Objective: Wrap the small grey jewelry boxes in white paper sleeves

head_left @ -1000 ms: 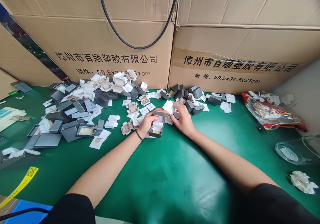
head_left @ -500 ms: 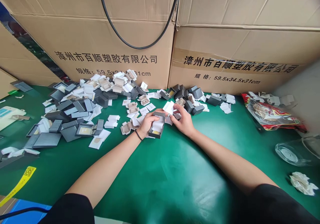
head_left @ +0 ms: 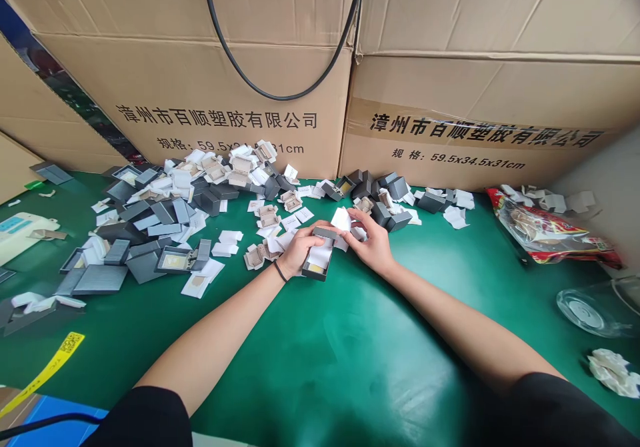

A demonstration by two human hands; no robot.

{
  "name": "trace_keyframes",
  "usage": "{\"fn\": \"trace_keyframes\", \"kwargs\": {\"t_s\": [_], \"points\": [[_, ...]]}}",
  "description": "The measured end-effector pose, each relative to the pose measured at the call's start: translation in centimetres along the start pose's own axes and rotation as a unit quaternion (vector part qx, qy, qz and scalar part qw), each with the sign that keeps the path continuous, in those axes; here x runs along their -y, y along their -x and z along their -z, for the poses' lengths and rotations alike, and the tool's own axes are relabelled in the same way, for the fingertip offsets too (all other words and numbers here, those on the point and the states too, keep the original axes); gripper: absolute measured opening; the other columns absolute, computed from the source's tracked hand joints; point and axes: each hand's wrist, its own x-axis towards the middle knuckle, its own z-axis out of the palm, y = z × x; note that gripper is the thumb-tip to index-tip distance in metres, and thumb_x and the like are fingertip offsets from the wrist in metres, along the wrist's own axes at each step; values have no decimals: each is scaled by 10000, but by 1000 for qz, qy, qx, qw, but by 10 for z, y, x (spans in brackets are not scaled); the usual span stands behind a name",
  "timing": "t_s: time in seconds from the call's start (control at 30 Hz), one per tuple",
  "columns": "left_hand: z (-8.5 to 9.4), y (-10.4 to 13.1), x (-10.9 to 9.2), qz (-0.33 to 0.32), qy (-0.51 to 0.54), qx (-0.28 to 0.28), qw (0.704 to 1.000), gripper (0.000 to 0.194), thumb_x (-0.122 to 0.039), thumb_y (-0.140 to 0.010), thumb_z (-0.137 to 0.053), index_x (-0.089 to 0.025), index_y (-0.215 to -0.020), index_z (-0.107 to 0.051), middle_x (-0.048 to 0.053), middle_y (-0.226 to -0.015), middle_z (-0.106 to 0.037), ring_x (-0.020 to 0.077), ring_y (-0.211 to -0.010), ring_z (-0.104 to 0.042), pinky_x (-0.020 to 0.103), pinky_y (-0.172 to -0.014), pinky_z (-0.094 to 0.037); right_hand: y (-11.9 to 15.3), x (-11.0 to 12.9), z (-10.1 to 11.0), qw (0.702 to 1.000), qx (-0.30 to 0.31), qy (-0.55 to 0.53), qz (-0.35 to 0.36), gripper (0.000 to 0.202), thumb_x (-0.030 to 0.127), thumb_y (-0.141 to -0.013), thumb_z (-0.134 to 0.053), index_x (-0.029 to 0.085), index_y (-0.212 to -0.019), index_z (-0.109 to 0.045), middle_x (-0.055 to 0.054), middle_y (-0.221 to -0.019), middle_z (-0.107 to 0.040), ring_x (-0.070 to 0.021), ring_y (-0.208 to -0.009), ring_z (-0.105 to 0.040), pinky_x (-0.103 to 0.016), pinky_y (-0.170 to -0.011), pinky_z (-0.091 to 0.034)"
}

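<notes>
My left hand (head_left: 297, 250) is closed around a small dark grey box (head_left: 317, 272), which is open and shows white paper and a yellowish patch inside. Just right of the box, the fingers of my right hand (head_left: 371, 240) pinch a small white piece of paper or card (head_left: 341, 219). The two hands are close together over the green tabletop (head_left: 350, 340). Behind and left of them lie small white folded cartons (head_left: 269, 216) and loose white slips (head_left: 297, 219). Right behind my right hand sit more dark grey boxes (head_left: 397, 187).
A heap of grey boxes (head_left: 143, 260) and white cartons spreads over the left side. Large cardboard boxes (head_left: 225, 74) wall off the back, with a black cable (head_left: 280, 97) hanging before them. At right lie a red food packet (head_left: 550, 230), a clear container (head_left: 585, 314) and crumpled paper (head_left: 614, 372).
The whole view has shifted slightly, so everything appears a little further right. Both hands keep the same hold on the box and the white piece, with little visible movement.
</notes>
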Motion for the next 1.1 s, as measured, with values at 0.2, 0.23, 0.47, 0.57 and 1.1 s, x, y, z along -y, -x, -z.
{"fn": "trace_keyframes", "kwargs": {"t_s": [0.2,0.23,0.47,0.57,1.1], "points": [[3,0,0,7,-22,1,1000,300,-176,-615,-501,-205,-839,-699,54,-913,-622,154,-718,-561,263,-587,-412,-1,9,3,999,6,-2,32,392,362,-819,-549,232,-1187,-517,-85,-1216,-561,-219,-1072,-559,-379,-847,-541],[3,0,0,10,-19,1,1000,301,-176,-615,-502,-203,-842,-698,54,-914,-625,148,-701,-558,262,-581,-409,-2,10,3,999,4,-8,41,391,354,-820,-550,229,-1189,-517,-91,-1239,-544,-226,-1109,-538,-379,-846,-543],[2,1,0,3,-18,6,1000,311,-169,-624,-505,-206,-869,-694,49,-978,-607,140,-698,-554,254,-556,-393,-2,9,3,999,13,-7,50,369,352,-819,-557,214,-1161,-546,-93,-1153,-586,-217,-1063,-558,-362,-834,-550],[2,1,0,-2,-22,8,1000,316,-159,-625,-505,-207,-871,-698,47,-984,-608,142,-710,-556,254,-561,-403,-2,8,2,999,19,-3,47,378,383,-813,-563,230,-1158,-540,-82,-1147,-583,-216,-1070,-550,-362,-839,-550],[-4,-3,-7,-49,113,-142,982,551,-234,-729,-595,-190,-1265,-471,54,-847,-675,213,-821,-655,419,-831,-482,-1,1,-2,995,-44,-74,-46,362,368,-788,-590,257,-1123,-511,-51,-1090,-535,-183,-980,-560,-350,-837,-554]]}}
